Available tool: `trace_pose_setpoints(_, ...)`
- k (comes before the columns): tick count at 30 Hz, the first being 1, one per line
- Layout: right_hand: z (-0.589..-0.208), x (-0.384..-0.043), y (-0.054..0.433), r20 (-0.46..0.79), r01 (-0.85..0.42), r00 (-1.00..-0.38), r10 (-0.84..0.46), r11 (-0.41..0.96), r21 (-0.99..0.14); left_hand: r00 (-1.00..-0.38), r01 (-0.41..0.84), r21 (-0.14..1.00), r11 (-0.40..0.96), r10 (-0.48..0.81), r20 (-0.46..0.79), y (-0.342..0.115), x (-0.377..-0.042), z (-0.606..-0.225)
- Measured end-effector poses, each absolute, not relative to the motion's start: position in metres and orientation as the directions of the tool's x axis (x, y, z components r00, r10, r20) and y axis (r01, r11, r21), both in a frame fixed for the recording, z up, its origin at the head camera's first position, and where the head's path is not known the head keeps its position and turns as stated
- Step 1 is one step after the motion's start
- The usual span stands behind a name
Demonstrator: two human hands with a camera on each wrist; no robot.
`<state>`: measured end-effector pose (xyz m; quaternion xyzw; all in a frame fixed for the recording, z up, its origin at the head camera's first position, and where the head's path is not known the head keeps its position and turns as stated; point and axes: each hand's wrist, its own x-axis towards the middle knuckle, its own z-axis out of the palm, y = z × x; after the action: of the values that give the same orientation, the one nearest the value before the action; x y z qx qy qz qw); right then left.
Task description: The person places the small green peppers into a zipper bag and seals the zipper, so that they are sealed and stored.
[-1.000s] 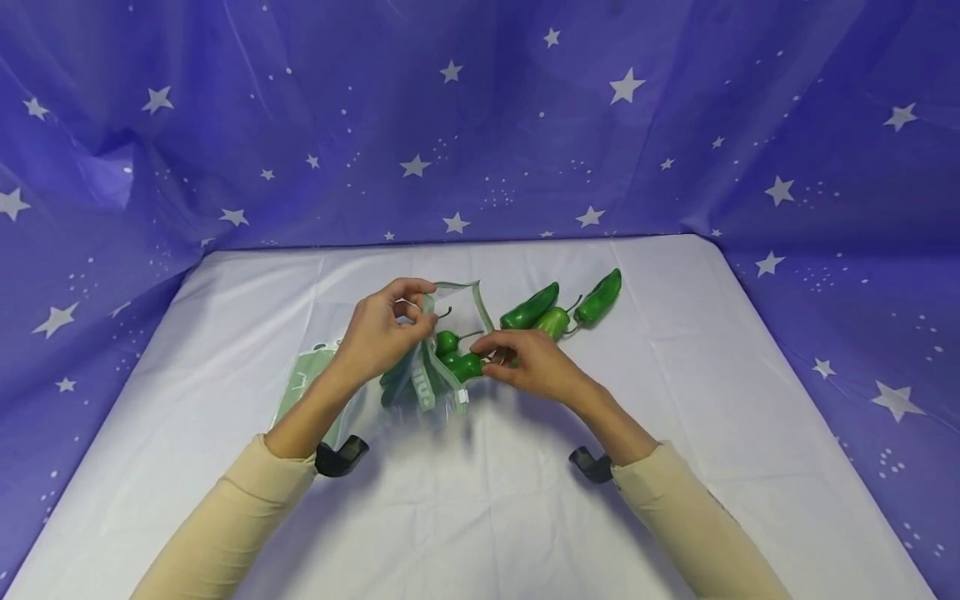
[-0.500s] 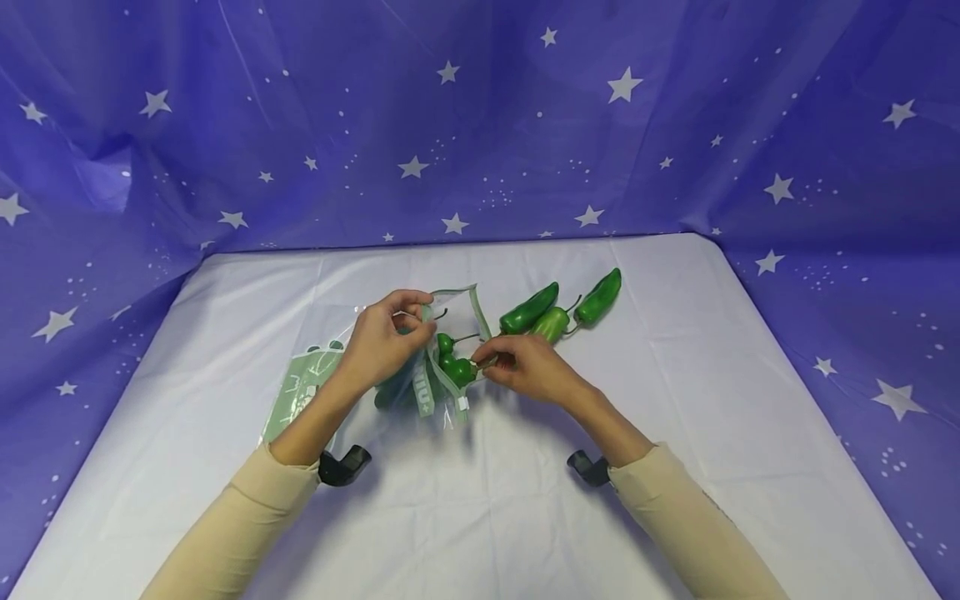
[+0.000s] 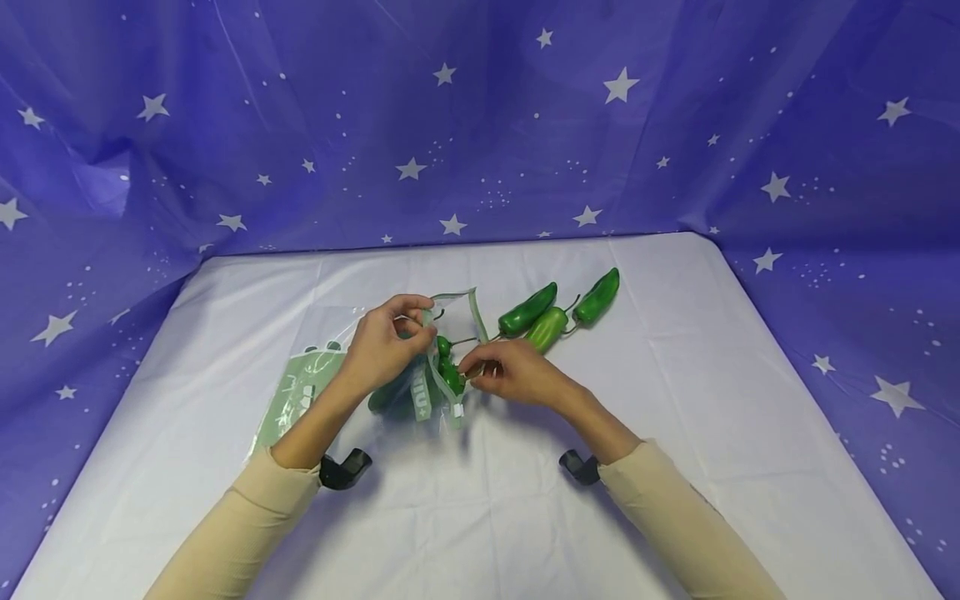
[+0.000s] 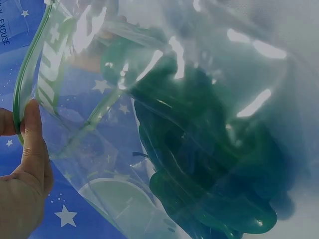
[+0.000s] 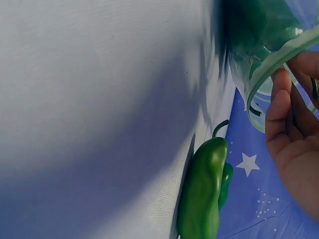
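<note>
In the head view, my left hand (image 3: pixel 386 346) pinches the green-edged mouth of a clear zip bag (image 3: pixel 420 396). The bag mouth gapes toward the right. Several green peppers (image 4: pixel 199 164) lie inside it, blurred by the plastic in the left wrist view. My right hand (image 3: pixel 517 371) pinches another green pepper (image 3: pixel 451 377) by its stem end, partly within the opening. From the right wrist view, its fingertips are at the green rim (image 5: pixel 279 62). Beyond that hand, a light green pepper (image 3: pixel 547 329) and two darker ones lie on the table.
Clear plastic with a green printed panel (image 3: pixel 307 375) lies left, under my left forearm; whether it belongs to the same bag I cannot tell. A white cloth (image 3: pixel 480 533) covers the table. A blue starred curtain (image 3: pixel 495 117) rises behind.
The right hand has moved slightly left and down, carrying its pepper deeper into the bag mouth. My left hand and the bag have dropped a little. The loose peppers stay put.
</note>
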<state>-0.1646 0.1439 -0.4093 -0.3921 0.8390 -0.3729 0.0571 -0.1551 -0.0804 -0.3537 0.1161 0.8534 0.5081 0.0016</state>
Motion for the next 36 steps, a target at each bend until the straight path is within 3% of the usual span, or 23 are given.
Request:
trace_pose_setpoints(11,-0.404,-0.163,0.142,0.165,-0.665,-0.644,-0.747,0.440,-0.604,-0.964,0.248,0.857,0.451,0.201,0.173,-0.088,-0.159,-0.360)
trace_pose_setpoints(18,-0.396,-0.168,0.164,0.271,-0.590,-0.768,-0.581,0.477,-0.651,-0.966,0.237,0.864,0.445,0.203,0.161,-0.090,-0.159,-0.359)
trace_pose_setpoints(24,-0.395,-0.175,0.188,0.246,-0.485,-0.858,-0.451,0.554,-0.677,-0.971,0.209,0.873,0.441,0.199,0.131,-0.089,-0.153,-0.350)
trace_pose_setpoints(36,-0.406,-0.185,0.228,0.219,-0.388,-0.918,-0.331,0.629,-0.674,-0.972,0.199,0.882,0.426,0.203,0.121,-0.083,-0.139,-0.328)
